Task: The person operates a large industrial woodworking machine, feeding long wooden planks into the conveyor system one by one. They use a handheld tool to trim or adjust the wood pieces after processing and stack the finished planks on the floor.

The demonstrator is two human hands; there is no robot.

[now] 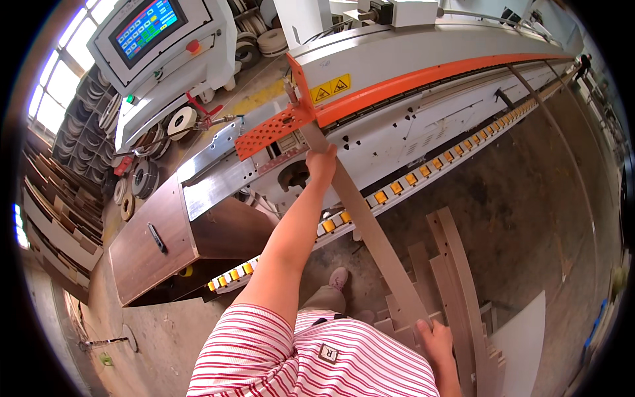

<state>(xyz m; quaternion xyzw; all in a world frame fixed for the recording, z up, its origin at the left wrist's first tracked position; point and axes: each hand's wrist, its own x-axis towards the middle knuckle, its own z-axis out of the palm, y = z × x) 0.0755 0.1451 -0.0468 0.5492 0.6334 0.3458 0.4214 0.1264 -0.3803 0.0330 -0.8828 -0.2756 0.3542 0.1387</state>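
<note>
A long, narrow grey-brown board (376,238) slants from the long machine (456,109) down toward my right side. My left hand (322,165) is closed on its far part, beside the orange perforated guard (274,132) at the machine's infeed end. The board's far tip reaches in next to that guard. Lower right, my right hand (435,337) grips the board's near end, thumb on top. The board lies across the rail of yellow rollers (381,197) along the machine's front.
More boards (456,278) are stacked at my right, beside a white panel (522,347). A control console (155,49) with a lit screen stands far left. A black utility knife (157,238) lies on the brown cabinet (149,264). Edging rolls (182,124) sit behind.
</note>
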